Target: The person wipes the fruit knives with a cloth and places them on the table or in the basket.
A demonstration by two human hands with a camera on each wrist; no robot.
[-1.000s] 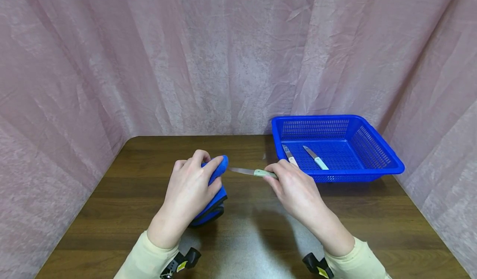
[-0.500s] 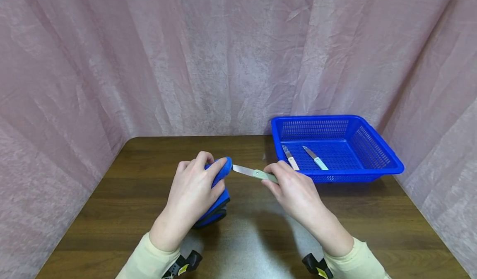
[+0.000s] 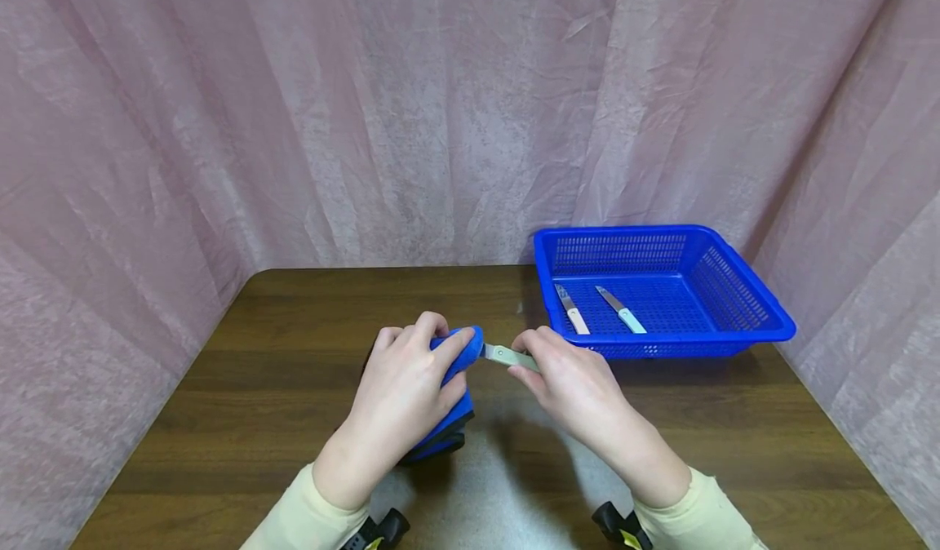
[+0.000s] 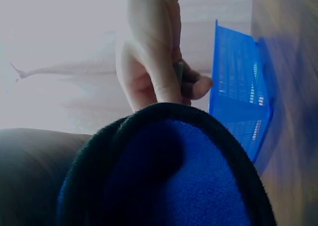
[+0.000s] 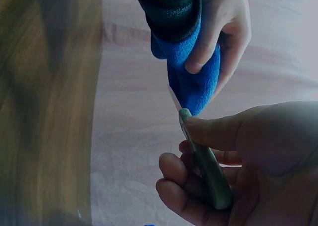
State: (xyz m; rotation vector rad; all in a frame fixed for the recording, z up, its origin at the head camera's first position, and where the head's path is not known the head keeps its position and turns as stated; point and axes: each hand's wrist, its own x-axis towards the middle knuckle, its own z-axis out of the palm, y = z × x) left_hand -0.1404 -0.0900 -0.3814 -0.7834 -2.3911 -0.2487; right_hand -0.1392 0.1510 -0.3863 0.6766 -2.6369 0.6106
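Observation:
In the head view my left hand (image 3: pixel 411 379) grips a folded blue cloth (image 3: pixel 457 407) with dark edging. My right hand (image 3: pixel 573 374) holds a small knife (image 3: pixel 510 358) by its pale green handle, the blade pointing left. Most of the blade is hidden at the cloth's upper fold, with only a short stretch by the handle showing. From the right wrist view, the thumb lies along the green handle (image 5: pixel 208 171) and the fingers curl beneath it; the blade (image 5: pixel 175 98) runs against the blue cloth (image 5: pixel 191 87). Cloth (image 4: pixel 184 181) fills the lower left wrist view.
A blue plastic basket (image 3: pixel 705 339) stands at the back right of the wooden table (image 3: pixel 308 305). Inside lie a knife with a pale pink handle (image 3: pixel 578 320) and one with a light blue handle (image 3: pixel 631 320). A pink curtain (image 3: pixel 441 126) hangs behind the table.
My left hand has moved right and slightly nearer with the cloth, sliding it along the blade toward the handle. The blade, bare earlier, is now mostly covered. The right hand has shifted only slightly.

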